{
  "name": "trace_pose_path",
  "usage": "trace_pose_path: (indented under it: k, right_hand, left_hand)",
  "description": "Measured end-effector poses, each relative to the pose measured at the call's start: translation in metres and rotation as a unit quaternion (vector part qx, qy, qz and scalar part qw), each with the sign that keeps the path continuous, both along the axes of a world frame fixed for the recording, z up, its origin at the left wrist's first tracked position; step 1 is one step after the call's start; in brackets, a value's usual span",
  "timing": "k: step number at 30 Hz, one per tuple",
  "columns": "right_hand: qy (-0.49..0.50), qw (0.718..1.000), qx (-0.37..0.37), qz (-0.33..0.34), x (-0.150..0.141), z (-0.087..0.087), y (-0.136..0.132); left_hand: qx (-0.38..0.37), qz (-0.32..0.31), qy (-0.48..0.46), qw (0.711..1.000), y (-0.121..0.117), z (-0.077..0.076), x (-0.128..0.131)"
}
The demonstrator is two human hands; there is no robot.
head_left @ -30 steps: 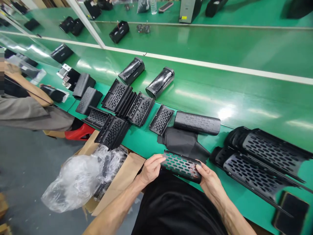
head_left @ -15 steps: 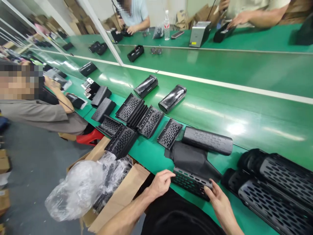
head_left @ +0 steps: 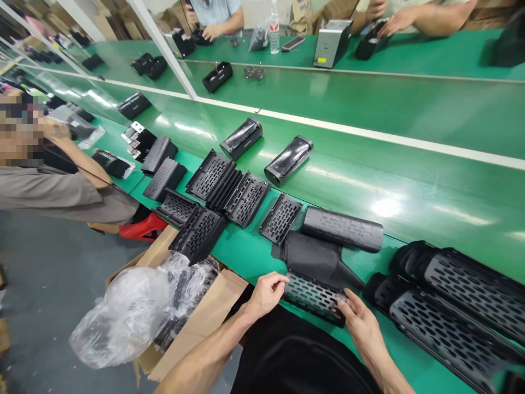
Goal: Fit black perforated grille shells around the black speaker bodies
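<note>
A curved black grille (head_left: 314,295) with rows of oblong slots is held close to my body, above the near edge of the bench. My left hand (head_left: 267,296) is closed, pinching its left end between thumb and forefinger. At the other end my right hand (head_left: 361,320) grips the right edge, thumb on the near face and fingers behind. Just beyond the grille lies a piece of black sheet material (head_left: 314,254), and behind that a long black cover (head_left: 343,229). Another slotted grille (head_left: 281,218) lies to the left of them.
Stacked long grilles (head_left: 445,323) fill the right side. More grilles (head_left: 211,178) cluster at left. Two black cylindrical speakers (head_left: 289,158) stand behind. An open carton (head_left: 200,323) with a clear plastic bag (head_left: 123,312) is at lower left. Co-workers sit to the left and across.
The grille tipped edge-up half a second ago, and now its slotted face shows again. Both hands stay at its ends. The camera view rose, then shifted slightly.
</note>
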State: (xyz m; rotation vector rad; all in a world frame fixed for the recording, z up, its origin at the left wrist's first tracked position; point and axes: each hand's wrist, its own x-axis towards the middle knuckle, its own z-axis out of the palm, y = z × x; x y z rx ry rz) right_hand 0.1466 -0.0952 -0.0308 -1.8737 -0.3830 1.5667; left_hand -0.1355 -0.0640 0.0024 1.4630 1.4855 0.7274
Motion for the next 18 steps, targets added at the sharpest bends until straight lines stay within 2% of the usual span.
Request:
trace_pose_path:
  k: [11, 18]
  right_hand:
    - [0.04, 0.999, 0.028, -0.019, -0.003, 0.02, -0.002]
    - [0.028, 0.999, 0.022, -0.027, -0.008, 0.027, -0.004]
  left_hand:
    - [0.022, 0.003, -0.028, 0.999, -0.001, 0.018, -0.001]
    - [0.002, -0.002, -0.033, 0.999, -0.004, 0.018, -0.002]
